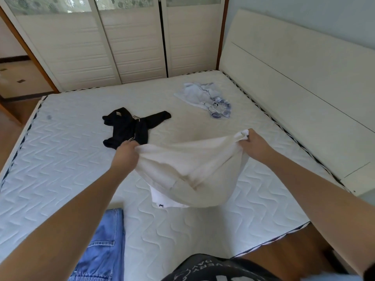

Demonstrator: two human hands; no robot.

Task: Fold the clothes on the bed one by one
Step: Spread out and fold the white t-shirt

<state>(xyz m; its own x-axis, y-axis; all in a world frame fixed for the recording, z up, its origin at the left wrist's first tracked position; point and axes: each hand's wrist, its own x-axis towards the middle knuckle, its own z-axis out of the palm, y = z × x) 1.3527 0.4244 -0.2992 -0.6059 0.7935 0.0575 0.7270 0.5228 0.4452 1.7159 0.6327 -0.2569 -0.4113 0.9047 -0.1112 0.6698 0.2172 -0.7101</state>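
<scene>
Fingers of the left hand (125, 154) curl round the left corner of a cream-white garment (190, 169), pinching a bunch of its top edge; the knuckles face the camera, so the fingertips themselves are hidden. From there the cloth's upper edge runs left to right across the middle of the bed (60, 149), slightly sagging, its long axis level between the two hands, while the body of the garment hangs down toward the near side and its lower hem rests on the mattress. At the right corner, the right hand (254, 144) pinches a tuft of fabric, thumb and fingers closed on it.

Both hands are about equally near the cloth, one at each end, so the coming move probably calls for laying it flat, far side first. Farther off lie a black hooded top (129, 126) at left-centre and a pale blue garment (209, 99) far right. Blue jeans (101, 246) sit at the near left edge.
</scene>
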